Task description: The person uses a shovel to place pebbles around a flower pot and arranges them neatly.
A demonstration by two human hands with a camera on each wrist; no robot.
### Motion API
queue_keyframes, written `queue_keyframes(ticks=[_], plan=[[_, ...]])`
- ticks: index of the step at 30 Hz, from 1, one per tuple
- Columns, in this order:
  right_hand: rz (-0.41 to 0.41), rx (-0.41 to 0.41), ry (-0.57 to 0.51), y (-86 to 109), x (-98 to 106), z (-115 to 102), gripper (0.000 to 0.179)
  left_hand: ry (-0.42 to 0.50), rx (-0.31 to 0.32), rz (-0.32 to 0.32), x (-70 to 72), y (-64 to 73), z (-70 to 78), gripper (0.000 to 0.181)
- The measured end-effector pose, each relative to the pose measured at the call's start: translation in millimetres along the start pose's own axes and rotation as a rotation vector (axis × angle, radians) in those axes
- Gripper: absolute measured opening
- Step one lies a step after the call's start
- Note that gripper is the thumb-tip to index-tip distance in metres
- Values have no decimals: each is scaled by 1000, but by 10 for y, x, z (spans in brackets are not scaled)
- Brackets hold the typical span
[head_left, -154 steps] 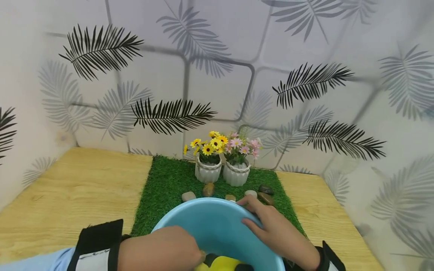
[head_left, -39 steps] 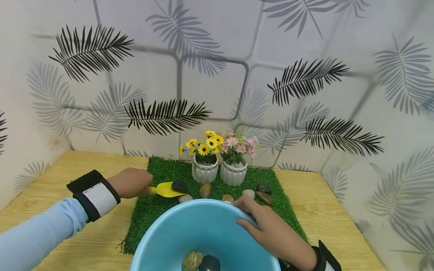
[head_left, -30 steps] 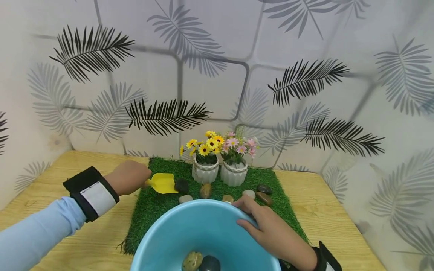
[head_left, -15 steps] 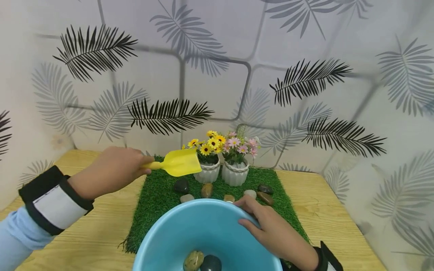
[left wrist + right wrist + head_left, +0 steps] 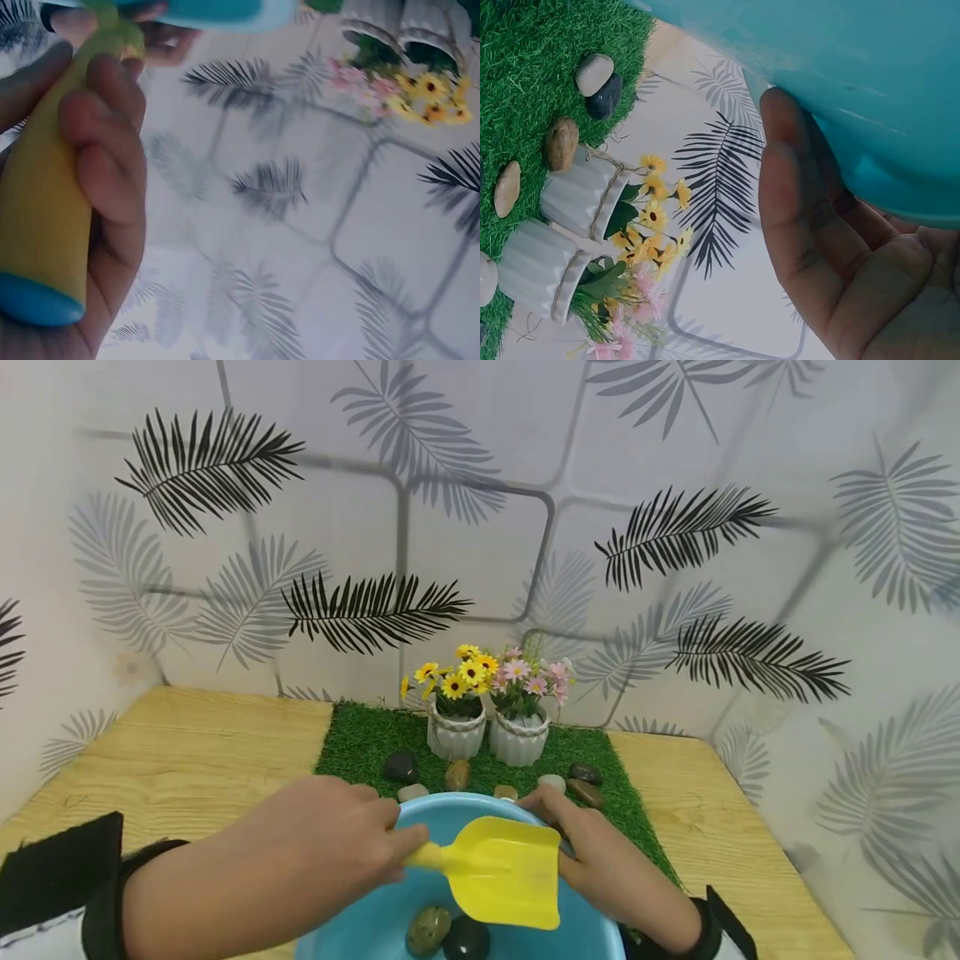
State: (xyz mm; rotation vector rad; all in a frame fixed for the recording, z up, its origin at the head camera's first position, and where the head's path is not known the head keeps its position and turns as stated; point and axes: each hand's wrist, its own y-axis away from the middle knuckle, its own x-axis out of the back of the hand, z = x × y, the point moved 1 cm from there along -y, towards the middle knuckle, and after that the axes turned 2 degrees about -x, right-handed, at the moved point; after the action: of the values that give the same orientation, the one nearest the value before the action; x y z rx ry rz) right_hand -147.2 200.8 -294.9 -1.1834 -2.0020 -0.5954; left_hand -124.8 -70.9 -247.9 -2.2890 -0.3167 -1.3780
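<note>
My left hand [image 5: 330, 852] grips the handle of a yellow toy shovel [image 5: 506, 872], its bare blade held over the blue basin [image 5: 390, 893]. In the left wrist view the fingers wrap round the yellow shovel handle [image 5: 49, 202], which has a blue end. My right hand [image 5: 615, 877] holds the basin's right rim; in the right wrist view its fingers curl against the basin's outer wall [image 5: 840, 45]. Inside the basin lie a mottled olive stone [image 5: 429, 931] and a black stone [image 5: 467, 937], side by side and partly cut off by the frame or shovel.
Behind the basin, a green turf mat [image 5: 352, 743] bears a black stone [image 5: 401, 766], a brown stone [image 5: 457, 774] and several others. Pots of yellow flowers [image 5: 456, 735] and pink flowers [image 5: 519, 739] stand at its back, near the patterned wall. Wooden tabletop [image 5: 217, 743] surrounds the mat.
The black stone slipped off the shovel blade and lies on the turf. My left hand then raised the bare shovel and brought it right and nearer, over the basin. My right hand stayed on the rim.
</note>
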Motion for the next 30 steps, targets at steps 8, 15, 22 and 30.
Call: queue_keyframes(ticks=[8,15,22,30], plan=[[12,5,63,-27,1,-24,25,61,41,-235,-47,-7,58,26],[15,36,69,-9,1,-39,26,263,-74,-178,-242,-41,233,55],[19,50,71,-15,-10,-14,25,220,-253,-95,-418,-82,361,58],[18,36,79,-13,-3,-14,25,234,-311,-109,-527,-122,403,43]])
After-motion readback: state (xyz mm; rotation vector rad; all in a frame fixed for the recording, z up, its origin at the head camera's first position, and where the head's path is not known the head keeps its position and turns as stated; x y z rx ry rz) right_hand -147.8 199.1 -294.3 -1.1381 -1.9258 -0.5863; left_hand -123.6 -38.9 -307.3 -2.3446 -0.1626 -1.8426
